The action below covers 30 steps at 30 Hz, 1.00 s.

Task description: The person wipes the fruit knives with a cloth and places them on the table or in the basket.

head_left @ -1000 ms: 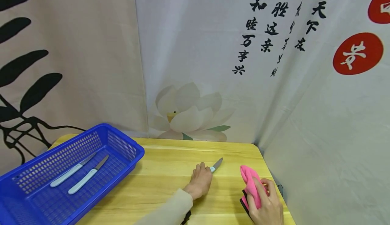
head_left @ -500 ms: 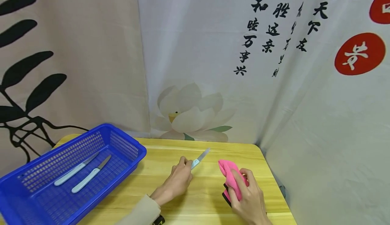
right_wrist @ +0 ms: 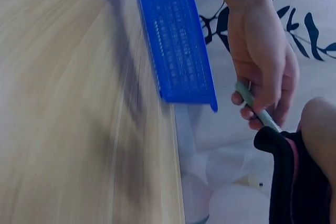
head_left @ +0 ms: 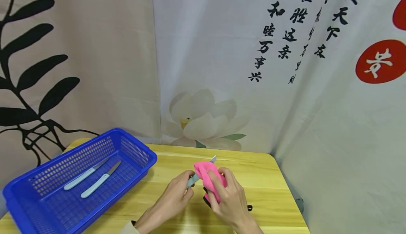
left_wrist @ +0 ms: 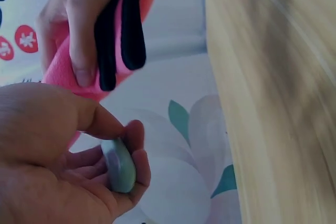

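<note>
My left hand point(head_left: 172, 195) grips a small knife by its pale blue-green handle point(left_wrist: 119, 166), held above the table. The knife's blade tip point(head_left: 213, 159) points away and to the right. A folded pink cloth with black edging point(head_left: 207, 177) lies against the blade and hides most of it. My right hand point(head_left: 229, 195) holds that cloth, its fingers curled round the folds. In the right wrist view the cloth's black edge point(right_wrist: 283, 166) is close to the left hand's fingers point(right_wrist: 262, 87).
A blue perforated basket point(head_left: 25, 181) stands at the left of the wooden table point(head_left: 266, 191). Two knives with pale handles point(head_left: 95, 185) lie in it. Printed fabric point(head_left: 203, 50) hangs behind the table and along its right side.
The left hand has lifted the knife off the table and moved left with it. The right hand has moved left with the pink cloth, which has come onto the blade.
</note>
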Each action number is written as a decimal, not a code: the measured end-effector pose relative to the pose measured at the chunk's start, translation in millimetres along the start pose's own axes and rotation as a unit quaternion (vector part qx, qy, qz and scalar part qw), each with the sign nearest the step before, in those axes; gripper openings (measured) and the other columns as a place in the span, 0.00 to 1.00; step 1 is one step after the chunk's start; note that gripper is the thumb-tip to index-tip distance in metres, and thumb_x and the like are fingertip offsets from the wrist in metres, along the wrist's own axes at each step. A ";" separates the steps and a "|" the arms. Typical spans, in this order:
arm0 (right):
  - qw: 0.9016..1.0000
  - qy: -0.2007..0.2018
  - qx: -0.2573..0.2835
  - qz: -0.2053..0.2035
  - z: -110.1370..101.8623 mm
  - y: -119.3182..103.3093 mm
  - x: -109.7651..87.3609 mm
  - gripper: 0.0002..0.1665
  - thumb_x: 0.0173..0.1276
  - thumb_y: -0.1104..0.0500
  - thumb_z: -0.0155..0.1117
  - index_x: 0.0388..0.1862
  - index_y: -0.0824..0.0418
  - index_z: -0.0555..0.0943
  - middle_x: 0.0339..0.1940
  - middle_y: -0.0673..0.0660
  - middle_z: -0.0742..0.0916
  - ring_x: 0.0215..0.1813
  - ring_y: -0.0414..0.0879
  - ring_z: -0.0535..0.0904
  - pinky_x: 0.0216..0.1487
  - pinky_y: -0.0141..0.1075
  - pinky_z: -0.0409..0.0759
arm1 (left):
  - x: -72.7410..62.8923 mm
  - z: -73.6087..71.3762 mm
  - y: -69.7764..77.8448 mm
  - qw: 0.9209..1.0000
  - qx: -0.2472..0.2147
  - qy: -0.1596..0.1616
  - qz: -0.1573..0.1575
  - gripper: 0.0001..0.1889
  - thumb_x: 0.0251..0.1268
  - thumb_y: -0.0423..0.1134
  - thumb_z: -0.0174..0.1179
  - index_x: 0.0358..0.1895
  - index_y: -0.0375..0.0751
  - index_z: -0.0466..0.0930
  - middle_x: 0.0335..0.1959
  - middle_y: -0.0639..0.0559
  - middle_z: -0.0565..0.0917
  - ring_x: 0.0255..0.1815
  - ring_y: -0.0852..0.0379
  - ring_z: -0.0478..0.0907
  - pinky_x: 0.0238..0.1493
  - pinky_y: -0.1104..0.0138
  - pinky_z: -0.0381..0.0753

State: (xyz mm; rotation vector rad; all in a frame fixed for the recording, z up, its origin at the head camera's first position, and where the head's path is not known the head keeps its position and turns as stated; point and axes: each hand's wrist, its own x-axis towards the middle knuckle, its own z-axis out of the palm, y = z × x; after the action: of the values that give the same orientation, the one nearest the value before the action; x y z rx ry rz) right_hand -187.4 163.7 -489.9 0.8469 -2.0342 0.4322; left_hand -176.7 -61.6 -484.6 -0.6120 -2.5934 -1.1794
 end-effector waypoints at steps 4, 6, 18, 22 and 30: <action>1.000 -0.008 -0.008 -0.015 4.8 -10.7 3.3 0.32 0.61 0.56 0.73 0.67 0.55 0.88 0.53 0.62 0.85 0.42 0.47 0.83 0.35 0.35 0.87 | -5.8 -6.7 2.8 0.999 -0.045 0.000 -0.022 0.18 0.72 0.22 0.61 0.59 0.43 0.81 0.46 0.52 0.86 0.45 0.61 0.81 0.45 0.68 0.84; 1.000 -0.009 -0.016 -0.025 6.5 -14.4 4.2 0.33 0.60 0.56 0.74 0.67 0.55 0.88 0.54 0.62 0.86 0.42 0.48 0.84 0.36 0.36 0.88 | -8.6 -9.4 3.4 0.997 -0.064 0.002 -0.032 0.17 0.73 0.23 0.59 0.57 0.45 0.81 0.43 0.54 0.84 0.41 0.64 0.78 0.41 0.70 0.80; 0.997 -0.014 -0.049 -0.052 7.8 -18.7 5.6 0.39 0.55 0.55 0.80 0.70 0.55 0.87 0.57 0.64 0.87 0.47 0.50 0.84 0.39 0.38 0.89 | -22.2 -15.4 5.1 0.999 -0.024 0.040 -0.027 0.12 0.85 0.28 0.60 0.62 0.45 0.83 0.50 0.56 0.88 0.48 0.64 0.83 0.50 0.64 0.89; 0.997 -0.011 -0.059 -0.053 6.1 -13.8 7.1 0.37 0.58 0.54 0.78 0.70 0.55 0.87 0.56 0.65 0.87 0.46 0.51 0.83 0.39 0.39 0.89 | -25.4 -18.3 7.1 0.999 -0.010 0.040 -0.029 0.11 0.85 0.28 0.60 0.61 0.45 0.83 0.47 0.58 0.86 0.45 0.66 0.80 0.48 0.65 0.88; 0.996 -0.006 -0.073 -0.041 0.9 -2.0 10.3 0.36 0.59 0.54 0.77 0.69 0.54 0.87 0.56 0.66 0.86 0.44 0.53 0.84 0.38 0.43 0.90 | -31.8 -25.6 7.8 0.999 -0.030 0.016 -0.030 0.12 0.86 0.28 0.59 0.63 0.41 0.82 0.43 0.57 0.82 0.37 0.69 0.73 0.37 0.71 0.79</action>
State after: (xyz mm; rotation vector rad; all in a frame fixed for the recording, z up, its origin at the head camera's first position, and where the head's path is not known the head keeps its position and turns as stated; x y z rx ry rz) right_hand -190.5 157.6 -481.9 0.8408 -2.0070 0.2299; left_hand -144.0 -85.3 -474.5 -0.5270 -2.5755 -1.2778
